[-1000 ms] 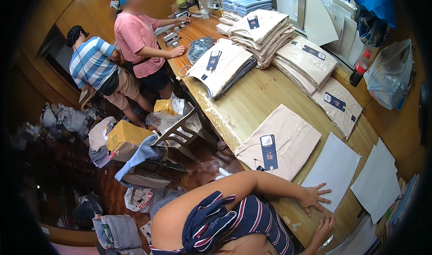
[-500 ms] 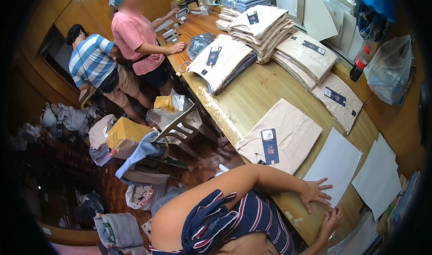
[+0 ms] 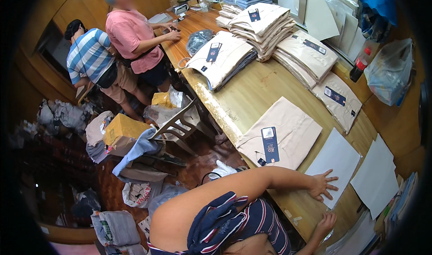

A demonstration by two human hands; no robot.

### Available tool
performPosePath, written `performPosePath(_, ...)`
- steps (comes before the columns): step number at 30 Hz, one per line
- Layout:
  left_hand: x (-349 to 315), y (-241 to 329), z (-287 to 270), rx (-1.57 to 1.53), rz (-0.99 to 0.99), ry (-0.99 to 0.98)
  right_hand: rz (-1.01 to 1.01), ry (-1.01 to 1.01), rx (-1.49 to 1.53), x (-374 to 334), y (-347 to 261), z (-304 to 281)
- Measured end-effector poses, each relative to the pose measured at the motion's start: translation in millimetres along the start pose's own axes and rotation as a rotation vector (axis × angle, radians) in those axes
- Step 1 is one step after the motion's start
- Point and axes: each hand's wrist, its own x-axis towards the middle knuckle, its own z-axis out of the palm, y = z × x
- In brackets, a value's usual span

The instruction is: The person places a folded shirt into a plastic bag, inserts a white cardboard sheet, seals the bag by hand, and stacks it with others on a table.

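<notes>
My left hand [image 3: 323, 185] lies flat with spread fingers on the near end of a white sheet [image 3: 334, 162], which has a shiny edge like clear plastic. Close to the table's near edge, my right hand [image 3: 327, 221] is curled, its fingertips drawn together; whatever it may pinch is too small to make out. A shiny clear scrap [image 3: 328, 236] shows just below that hand. To the left of the sheet, a folded beige garment [image 3: 292, 131] lies flat, with a dark blue hang tag [image 3: 270, 145] on top.
Stacks of folded beige garments [image 3: 263, 27] fill the table's far side. More white sheets [image 3: 375, 176] lie at right. A cola bottle [image 3: 360, 66] stands by the wall. Left of the table are a chair [image 3: 180, 120] and a yellow-brown parcel [image 3: 128, 131]. Two people work at the far left.
My right hand has pulled back from the sheet's near corner toward me. My left hand has shifted slightly up and right on the sheet. The person in pink has brought both hands together.
</notes>
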Motion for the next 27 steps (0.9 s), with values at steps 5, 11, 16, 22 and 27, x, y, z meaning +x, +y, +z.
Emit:
performPosePath(5,-3,0,1,-0.012,-0.026,-0.034,-0.072,0.067,-0.146,-4,-24,-9)
performPosePath(11,2,12,12,-0.044,0.063,0.011,-0.071,0.074,-0.199,-26,-30,-12)
performPosePath(16,-5,4,5,-0.013,0.016,-0.008,-0.091,0.082,-0.149,-7,-35,-14)
performPosePath(22,-4,8,0,0.004,-0.009,-0.102,0.041,-0.006,-0.026,-16,-7,2)
performPosePath(27,-1,6,9,-0.025,-0.017,-0.064,-0.056,0.228,-0.169,-34,-26,6)
